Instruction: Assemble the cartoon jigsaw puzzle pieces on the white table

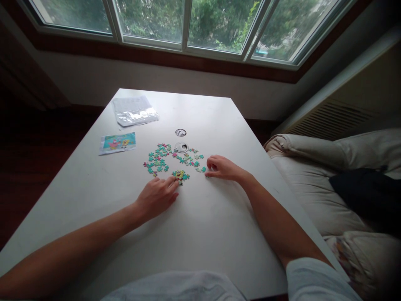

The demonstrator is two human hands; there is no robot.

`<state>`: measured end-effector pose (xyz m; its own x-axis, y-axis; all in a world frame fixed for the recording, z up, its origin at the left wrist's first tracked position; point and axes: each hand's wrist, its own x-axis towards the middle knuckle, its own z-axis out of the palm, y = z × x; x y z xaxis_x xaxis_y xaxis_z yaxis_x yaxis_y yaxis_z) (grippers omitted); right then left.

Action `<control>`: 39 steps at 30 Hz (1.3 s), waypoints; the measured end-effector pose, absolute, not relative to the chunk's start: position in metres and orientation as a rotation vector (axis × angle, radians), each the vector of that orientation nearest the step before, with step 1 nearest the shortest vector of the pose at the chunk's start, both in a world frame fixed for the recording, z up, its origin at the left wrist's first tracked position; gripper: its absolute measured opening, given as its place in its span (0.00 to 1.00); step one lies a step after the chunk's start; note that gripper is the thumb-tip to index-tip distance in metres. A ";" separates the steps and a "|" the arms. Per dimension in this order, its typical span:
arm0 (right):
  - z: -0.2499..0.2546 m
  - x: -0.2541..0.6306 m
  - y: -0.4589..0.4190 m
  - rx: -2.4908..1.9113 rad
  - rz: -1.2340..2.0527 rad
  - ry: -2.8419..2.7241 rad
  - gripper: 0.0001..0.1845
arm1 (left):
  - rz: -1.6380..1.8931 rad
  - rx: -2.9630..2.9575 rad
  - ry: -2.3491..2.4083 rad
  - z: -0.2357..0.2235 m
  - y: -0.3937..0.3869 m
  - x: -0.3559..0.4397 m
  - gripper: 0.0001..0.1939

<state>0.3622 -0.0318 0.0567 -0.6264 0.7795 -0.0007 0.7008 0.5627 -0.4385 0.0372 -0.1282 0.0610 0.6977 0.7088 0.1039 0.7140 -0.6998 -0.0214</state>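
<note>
My left hand [157, 195] rests on the table with its fingers loosely stretched, a fingertip touching the edge of a small joined part of a jigsaw puzzle [181, 175] that shows a yellow cartoon figure. To the right, my right hand [223, 167] has bent fingers, with a gap between thumb and forefinger. Just off its fingertips lies a teal puzzle piece [203, 169]; whether they touch it I cannot tell. Loose teal, green and pink puzzle pieces [158, 158] spread beyond my left hand, and a second group of puzzle pieces [187, 159] lies farther right.
A printed picture card [118, 143] lies on the white table [94, 200] at left, with a clear plastic bag [135, 110] behind it. Two small round items, a silvery ring-like disc [181, 147] and a dark-rimmed disc [181, 132], lie past the pieces. A beige sofa [300, 192] stands at right.
</note>
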 end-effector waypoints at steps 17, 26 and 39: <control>0.020 0.316 -0.042 -1.400 0.213 -2.234 0.14 | -0.167 -2.876 -1.077 0.058 -0.129 0.040 0.14; 0.021 0.309 -0.043 -1.493 0.286 -2.172 0.13 | -0.209 -2.927 -0.989 0.054 -0.132 0.047 0.16; 0.024 0.298 -0.043 -1.633 0.218 -2.129 0.14 | -0.233 -2.941 -0.965 0.052 -0.132 0.055 0.17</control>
<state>0.2980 -0.0435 0.0237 -0.2013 0.9469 0.2507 0.8765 0.2884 -0.3855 0.0546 -0.1325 0.0518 0.7957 0.5859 0.1537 0.5915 -0.8062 0.0113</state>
